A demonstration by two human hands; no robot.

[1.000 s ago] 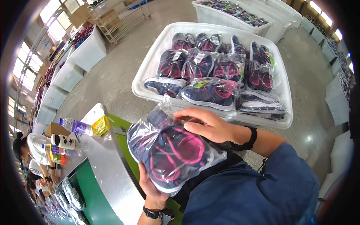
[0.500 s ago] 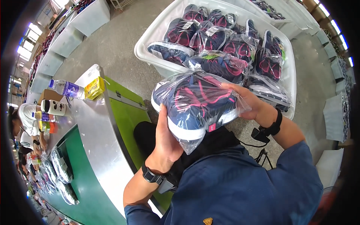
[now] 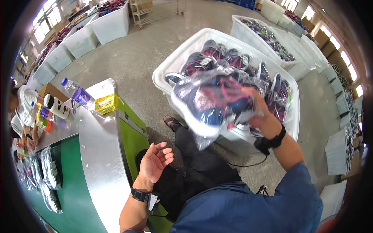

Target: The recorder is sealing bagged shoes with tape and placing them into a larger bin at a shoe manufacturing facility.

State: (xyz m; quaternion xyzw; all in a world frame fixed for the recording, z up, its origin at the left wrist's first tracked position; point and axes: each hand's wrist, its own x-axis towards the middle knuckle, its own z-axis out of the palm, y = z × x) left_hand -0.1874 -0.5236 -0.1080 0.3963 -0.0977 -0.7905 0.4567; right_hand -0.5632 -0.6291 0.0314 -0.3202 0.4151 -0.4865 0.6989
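Observation:
A clear plastic bag with a pair of navy sneakers (image 3: 211,103), pink-laced and white-soled, hangs over the near side of a white tub (image 3: 161,73). My right hand (image 3: 259,110) grips the bag at its right end; motion blurs the shoes. Inside the tub lie several more bagged navy-and-pink sneakers (image 3: 198,64), partly hidden behind the held pair. My left hand (image 3: 154,161) is apart from the bag, palm up with loosely curled fingers and nothing in it, beside the green side of the metal-topped table (image 3: 99,155).
On the table stand a purple-labelled bottle (image 3: 79,95), a yellow packet (image 3: 105,103) and a black-capped white bottle (image 3: 56,105). Bagged items (image 3: 49,171) lie on the green belt (image 3: 77,174). Another person (image 3: 27,101) is at the far left. More white tubs (image 3: 110,29) line the floor.
My left hand has let go of the bagged sneakers and dropped back to the left. My right hand has carried them away from my body, toward the tub.

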